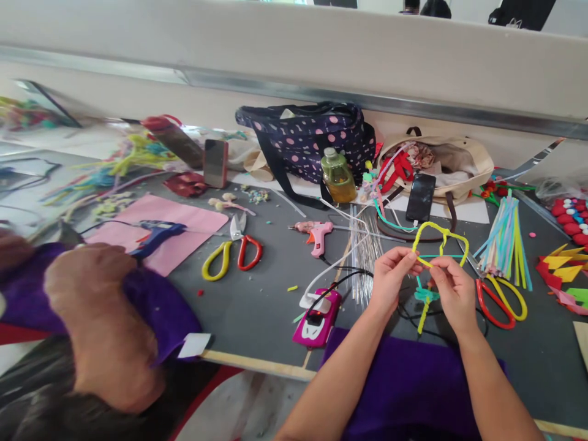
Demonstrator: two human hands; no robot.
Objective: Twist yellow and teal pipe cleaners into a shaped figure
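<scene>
- Above the near edge of the grey table (271, 318), two bare hands work: the left hand (390, 278) and the right hand (454, 294), each with thumb and fingers pinched together.
- Between them is one yellow fuzzy wire loop (429, 225), its near side gripped by both hands, raised over the tabletop.
- Just below the hands: one teal fuzzy piece (427, 296) with a yellow stem.
- Beside the right hand: one of two pairs of scissors (496, 306), and one bundle of pastel sticks (504, 239), too many to count.
- Left of the left hand: one bunch of silvery wires (365, 263), one magenta power strip (316, 318), one pink glue gun (319, 236).
- Behind: two bags, one navy patterned bag (316, 138) and one cream bag (475, 165); one bottle (339, 177); one black phone (421, 196).
- Farther left: the second scissors (237, 228), one blue glue gun (158, 240) on one pink sheet (197, 239), and a co-worker's blurred hand (87, 269), its grip unclear.
</scene>
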